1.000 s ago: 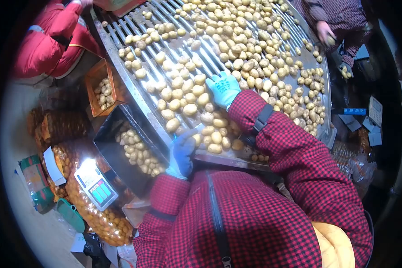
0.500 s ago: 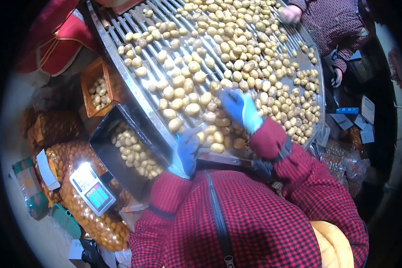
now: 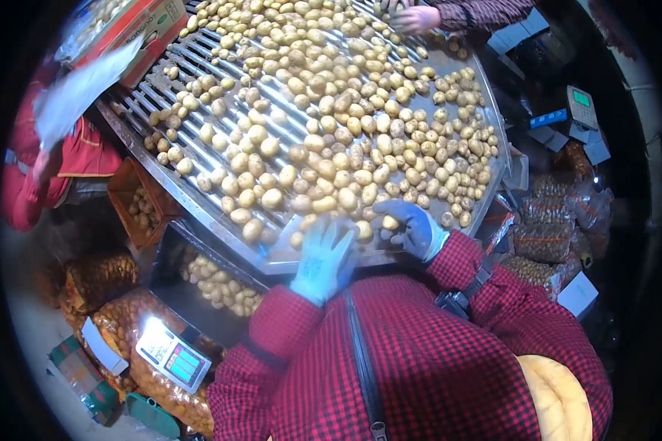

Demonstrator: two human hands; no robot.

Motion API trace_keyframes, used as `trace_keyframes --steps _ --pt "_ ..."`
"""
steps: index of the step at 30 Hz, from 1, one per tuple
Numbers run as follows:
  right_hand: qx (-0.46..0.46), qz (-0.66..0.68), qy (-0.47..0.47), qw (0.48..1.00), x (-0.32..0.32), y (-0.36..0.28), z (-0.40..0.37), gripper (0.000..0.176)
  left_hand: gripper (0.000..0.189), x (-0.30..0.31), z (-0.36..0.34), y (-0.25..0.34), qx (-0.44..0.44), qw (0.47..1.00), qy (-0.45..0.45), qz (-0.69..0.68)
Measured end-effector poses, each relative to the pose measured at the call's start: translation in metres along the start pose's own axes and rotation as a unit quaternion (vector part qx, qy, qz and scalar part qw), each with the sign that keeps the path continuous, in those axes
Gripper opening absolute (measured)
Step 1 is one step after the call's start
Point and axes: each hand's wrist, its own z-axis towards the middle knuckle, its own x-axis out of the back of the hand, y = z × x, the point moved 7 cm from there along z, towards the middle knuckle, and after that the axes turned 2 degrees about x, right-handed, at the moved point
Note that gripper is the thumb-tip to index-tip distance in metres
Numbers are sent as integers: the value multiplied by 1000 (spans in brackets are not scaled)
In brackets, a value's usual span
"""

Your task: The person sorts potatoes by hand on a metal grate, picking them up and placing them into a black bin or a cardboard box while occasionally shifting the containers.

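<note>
Many pale potatoes (image 3: 272, 198) lie over the slatted metal sorting table (image 3: 221, 136) in front of me. My left hand (image 3: 322, 257), in a light blue glove, reaches over the table's near edge. It is a little blurred, its fingers stretched towards the closest potatoes, nothing visible in it. To its right, my right hand (image 3: 419, 231) wears a darker-palmed blue glove. Its fingers curl round a small potato (image 3: 390, 222) near the edge. Another potato (image 3: 364, 231) sits between the two hands.
Left of the table stand a black crate (image 3: 176, 264) of potatoes and an orange crate (image 3: 129, 209). A digital scale (image 3: 173, 356) rests on bagged potatoes. A person in red holds a pale sheet (image 3: 88, 88) by a banana box (image 3: 143, 37). Another person's hands (image 3: 412, 16) work at the far side.
My left hand has moved onto the table edge, fingers forward. My right hand has come back towards me and curled round a potato. The view has shifted; a person with a sheet appears left.
</note>
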Motion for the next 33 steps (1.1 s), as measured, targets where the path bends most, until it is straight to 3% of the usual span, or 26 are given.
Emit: trace_keyframes --steps 1,5,7,9,12,13,16,17,18,19,20,21,22,23,24,25,27,28,29,30,31,33 --pt "1 -5 16 1000 10 4 -6 46 58 -6 0 -2 13 999 -24 41" --pt "-199 261 43 944 25 43 -26 41 67 -19 17 -18 82 980 -126 134" --pt "-183 208 84 957 47 60 -43 39 66 -21 34 -17 104 965 -145 191" --pt "-187 242 126 944 70 70 -57 36 67 -17 54 -12 141 950 -173 218" --pt "-269 346 235 868 114 87 -95 33 71 -20 78 -5 195 932 -199 233" --pt "-218 350 263 872 127 115 -105 34 71 -30 82 -11 175 933 -179 258" --pt "-246 441 349 790 173 147 -150 32 75 -44 110 -4 163 930 -168 284" --pt "-186 495 347 774 192 154 -160 29 77 -47 120 0 139 947 -134 258" --pt "-124 543 357 750 214 163 -170 26 78 -55 129 -3 146 949 -165 227" --pt "-134 539 413 721 236 175 -181 24 73 -63 137 1 165 944 -164 233" --pt "-126 665 406 613 257 184 -186 19 68 -73 144 4 186 939 -162 240" --pt "-131 650 439 606 286 202 -193 17 66 -82 149 3 183 936 -167 249" --pt "-77 639 459 613 316 241 -201 27 64 -67 161 38 184 935 -208 223" --pt "-27 622 502 601 349 267 -204 29 64 -73 165 53 125 955 -207 169" --pt "21 436 509 742 378 257 -198 31 64 -76 163 61 71 969 -205 116" --pt "71 229 535 810 402 247 -197 33 66 -92 156 56 12 963 -209 171" --pt "16 127 560 818 423 212 -183 34 66 -125 142 38 -77 957 -183 214" --pt "-16 224 591 774 446 241 -181 32 65 -127 135 36 -107 961 -153 205" --pt "-52 318 615 720 465 276 -178 30 70 -112 140 50 -58 957 -222 176" --pt "-92 405 629 657 468 308 -169 29 74 -110 139 53 -60 959 -212 179" --pt "-24 449 538 713 462 329 -133 29 77 -108 138 53 -63 961 -200 181" --pt "66 498 504 702 389 252 -68 31 89 -116 133 51 -85 955 -168 228"
